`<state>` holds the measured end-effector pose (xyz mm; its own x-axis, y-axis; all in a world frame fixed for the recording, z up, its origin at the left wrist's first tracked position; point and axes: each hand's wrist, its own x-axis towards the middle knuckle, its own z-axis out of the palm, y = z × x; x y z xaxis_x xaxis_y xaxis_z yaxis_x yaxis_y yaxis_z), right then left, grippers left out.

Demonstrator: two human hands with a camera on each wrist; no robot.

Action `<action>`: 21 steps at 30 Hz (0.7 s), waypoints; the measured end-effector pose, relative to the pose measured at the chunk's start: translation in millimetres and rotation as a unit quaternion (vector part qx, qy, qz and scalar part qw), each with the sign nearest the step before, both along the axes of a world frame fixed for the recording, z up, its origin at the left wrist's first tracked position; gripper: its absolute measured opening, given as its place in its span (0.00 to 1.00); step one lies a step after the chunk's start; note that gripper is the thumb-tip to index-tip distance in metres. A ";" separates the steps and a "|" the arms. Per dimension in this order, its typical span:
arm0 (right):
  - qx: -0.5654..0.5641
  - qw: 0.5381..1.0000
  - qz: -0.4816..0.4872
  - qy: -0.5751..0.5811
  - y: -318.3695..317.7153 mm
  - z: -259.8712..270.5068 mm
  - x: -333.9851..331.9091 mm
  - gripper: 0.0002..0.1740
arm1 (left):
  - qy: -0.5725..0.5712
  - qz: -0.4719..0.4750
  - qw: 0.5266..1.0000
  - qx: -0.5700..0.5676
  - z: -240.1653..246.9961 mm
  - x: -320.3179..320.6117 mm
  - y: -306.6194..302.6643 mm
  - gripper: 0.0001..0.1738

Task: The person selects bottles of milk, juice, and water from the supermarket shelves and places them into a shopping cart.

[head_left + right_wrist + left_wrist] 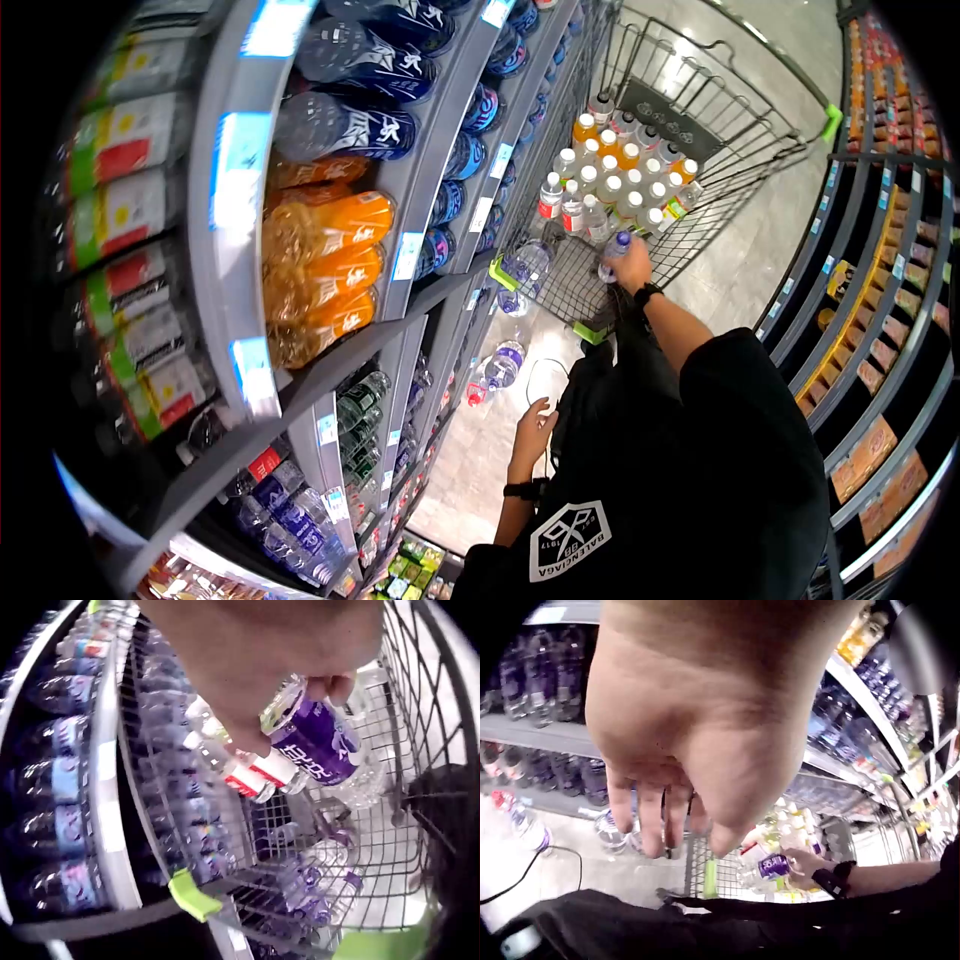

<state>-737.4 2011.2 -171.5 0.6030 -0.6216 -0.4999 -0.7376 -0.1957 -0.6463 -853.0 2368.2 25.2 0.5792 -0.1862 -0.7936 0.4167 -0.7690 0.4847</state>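
My right hand (628, 266) grips a clear bottle with a purple label (315, 746) near its top, over the wire cart (570, 275). Beside it in the cart stand several capped bottles (610, 185), some orange and some pale. My left hand (533, 432) hangs low by my body with its fingers loosely extended and nothing in it; the left wrist view shows its palm side (682, 750). Large clear bottles with purple labels (503, 364) are on the floor beside the shelf, one with a red part near it.
Shelves of bottles (340, 240) rise along the left, with price tags on their edges. Another shelf of packaged goods (880, 300) runs along the right. The cart's green-ended handle (832, 122) is at the far end. A thin dark cord (536, 859) loops over the floor.
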 end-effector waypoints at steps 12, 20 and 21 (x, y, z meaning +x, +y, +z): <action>0.196 0.954 -0.183 -0.137 -3.5 -139.3 -3.0 0.35 | -0.004 0.163 0.985 0.057 11.2 -44.1 39.8 0.26; 0.321 0.936 -0.062 -0.132 1.1 -85.7 -61.9 0.06 | -0.193 0.195 0.962 -0.010 4.4 -36.4 88.8 0.22; 0.296 0.949 -0.015 -0.104 0.0 -70.2 -70.0 0.07 | -0.244 0.198 0.949 -0.010 2.3 -31.8 102.5 0.22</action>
<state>-807.3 2011.1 -241.7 0.7142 -0.2879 -0.6380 -0.5806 0.2654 -0.7697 -884.8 2470.7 27.5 0.9049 0.1100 -0.4111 0.3927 -0.5880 0.7071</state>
